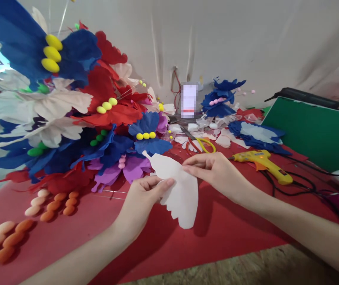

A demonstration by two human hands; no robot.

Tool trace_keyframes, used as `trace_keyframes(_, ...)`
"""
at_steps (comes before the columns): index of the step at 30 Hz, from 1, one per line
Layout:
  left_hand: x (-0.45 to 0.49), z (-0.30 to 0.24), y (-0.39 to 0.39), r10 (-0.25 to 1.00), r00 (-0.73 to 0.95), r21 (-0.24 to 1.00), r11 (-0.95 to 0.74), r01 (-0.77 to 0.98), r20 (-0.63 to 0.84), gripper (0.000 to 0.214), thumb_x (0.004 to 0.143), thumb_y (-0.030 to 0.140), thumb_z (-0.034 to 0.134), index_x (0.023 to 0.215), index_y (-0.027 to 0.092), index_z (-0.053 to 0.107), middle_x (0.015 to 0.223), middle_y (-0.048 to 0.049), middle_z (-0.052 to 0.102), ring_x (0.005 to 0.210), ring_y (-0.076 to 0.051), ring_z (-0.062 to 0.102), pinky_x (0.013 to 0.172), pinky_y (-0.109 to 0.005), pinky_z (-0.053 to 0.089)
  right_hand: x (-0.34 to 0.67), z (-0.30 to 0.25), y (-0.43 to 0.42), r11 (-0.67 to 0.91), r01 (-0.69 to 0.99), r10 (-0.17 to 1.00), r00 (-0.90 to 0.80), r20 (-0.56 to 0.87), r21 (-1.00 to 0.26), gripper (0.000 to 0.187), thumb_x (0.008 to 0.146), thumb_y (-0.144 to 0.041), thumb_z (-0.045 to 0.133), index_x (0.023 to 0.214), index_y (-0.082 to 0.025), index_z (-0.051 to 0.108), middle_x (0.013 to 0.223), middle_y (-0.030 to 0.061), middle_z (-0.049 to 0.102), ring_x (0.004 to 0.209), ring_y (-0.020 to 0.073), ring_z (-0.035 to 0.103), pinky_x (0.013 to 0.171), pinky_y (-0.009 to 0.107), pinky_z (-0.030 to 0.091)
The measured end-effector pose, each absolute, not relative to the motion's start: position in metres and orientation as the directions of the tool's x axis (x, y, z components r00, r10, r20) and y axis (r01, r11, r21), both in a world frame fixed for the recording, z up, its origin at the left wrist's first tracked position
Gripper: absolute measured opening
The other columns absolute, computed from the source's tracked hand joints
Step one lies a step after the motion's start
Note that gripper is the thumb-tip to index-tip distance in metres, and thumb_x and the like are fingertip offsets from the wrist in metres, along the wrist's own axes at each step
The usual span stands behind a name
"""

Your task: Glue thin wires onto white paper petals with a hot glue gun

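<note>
One white cutout point(184, 194), held over the red worktop point(231, 233), near centre | left hand point(141, 198): grip pinching its left edge | right hand point(213, 167): grip pinching its right edge | probably light, thin, easily creased; best held by edges

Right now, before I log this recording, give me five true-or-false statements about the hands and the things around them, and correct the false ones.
1. The left hand and right hand both hold a white, wing-shaped sheet. True.
2. The yellow, pistol-shaped glue gun lies left of the left hand. False: it lies right of the right hand.
3. Scissors with one red and one yellow handle lie beyond the hands. True.
4. The small blue butterfly-shaped piece just beyond the left hand bears three green ovals. False: its ovals are yellow.
5. Orange rows of joined ovals lie to the left of the left hand. True.
</note>
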State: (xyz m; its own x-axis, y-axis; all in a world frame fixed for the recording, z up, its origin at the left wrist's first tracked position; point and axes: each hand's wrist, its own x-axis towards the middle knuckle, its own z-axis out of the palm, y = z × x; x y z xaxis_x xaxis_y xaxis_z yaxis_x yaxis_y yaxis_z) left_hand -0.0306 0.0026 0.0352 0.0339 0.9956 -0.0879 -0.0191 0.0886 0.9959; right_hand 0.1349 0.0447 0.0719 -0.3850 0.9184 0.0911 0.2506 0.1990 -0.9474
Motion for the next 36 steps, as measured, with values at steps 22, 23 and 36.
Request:
trace_keyframes(22,-0.018,0.036,-0.008,0.987,0.062,0.984,0.143,0.104,-0.15,0.039,0.066,0.047,0.059,0.046,0.017,0.044,0.045,0.0039,0.043,0.044,-0.008,0.035,0.044,-0.022,0.027,0.125,0.05,0.03,0.563,0.432,0.822,-0.382,0.422,-0.705,0.036,0.086,-0.034,0.033,0.054,-0.018,0.031,0.045,-0.0049,0.033,0.041,0.0042,0.029,0.04,0.019,0.021)
trace_keyframes(23,-0.018,0.035,-0.008,0.989,0.061,0.984,0.129,0.125,-0.137,0.039,0.067,0.048,0.058,0.046,0.018,0.043,0.044,0.0041,0.043,0.043,-0.008,0.035,0.044,-0.022,0.027,0.126,0.05,0.032,0.564,0.476,0.821,-0.409,0.398,-0.675,0.035,0.087,-0.033,0.032,0.056,-0.017,0.037,0.047,-0.0044,0.038,0.042,0.0046,0.032,0.041,0.019,0.024)
trace_keyframes(36,-0.021,0.028,0.0,0.987,0.143,0.953,0.025,0.303,-0.071,0.035,0.06,0.042,0.054,0.041,0.019,0.037,0.043,0.0058,0.03,0.046,-0.008,0.027,0.045,-0.023,0.021,0.145,0.036,0.141,0.105,0.982,0.993,-0.097,0.065,-0.154,0.033,0.085,-0.033,0.051,0.112,-0.014,0.051,0.114,0.0084,0.052,0.1,0.0188,0.053,0.084,0.041,0.046)
